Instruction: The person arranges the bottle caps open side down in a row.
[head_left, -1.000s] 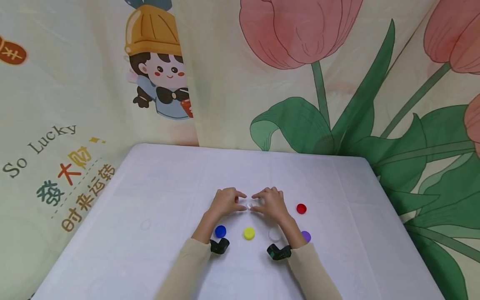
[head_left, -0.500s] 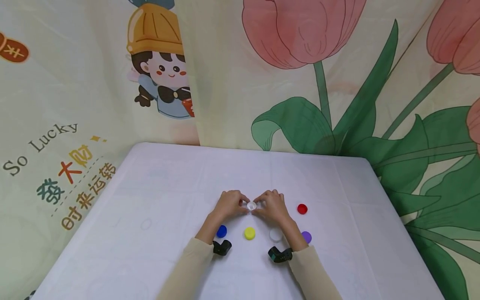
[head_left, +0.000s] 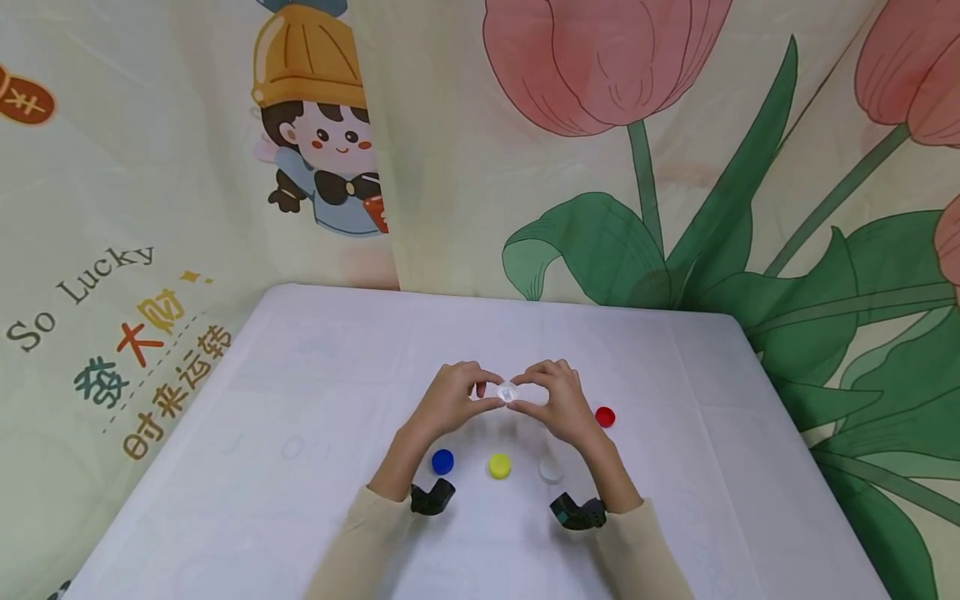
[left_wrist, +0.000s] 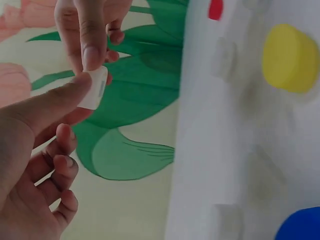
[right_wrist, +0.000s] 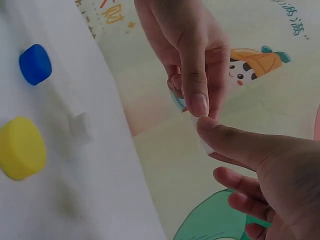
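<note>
A small white plastic cap (head_left: 507, 392) is held up above the table between both hands. My left hand (head_left: 453, 402) pinches its left side with thumb and forefinger, and my right hand (head_left: 559, 403) pinches the opposite side. Up close in the left wrist view, the white cap (left_wrist: 95, 89) shows a grey mark on its face. Both thumbs nearly meet on it in the right wrist view, covering most of it. The other fingers curl loosely below.
On the white-covered table (head_left: 337, 350) lie a blue cap (head_left: 442, 462), a yellow cap (head_left: 499, 466) and another white cap (head_left: 551, 469), all nearer the body. A red cap (head_left: 605, 417) lies right of the right hand. A printed curtain (head_left: 442, 167) hangs behind.
Both hands have closed in on the white cap and lifted it off the table, away from the body. The right forearm has shifted right and now hides the purple cap.
</note>
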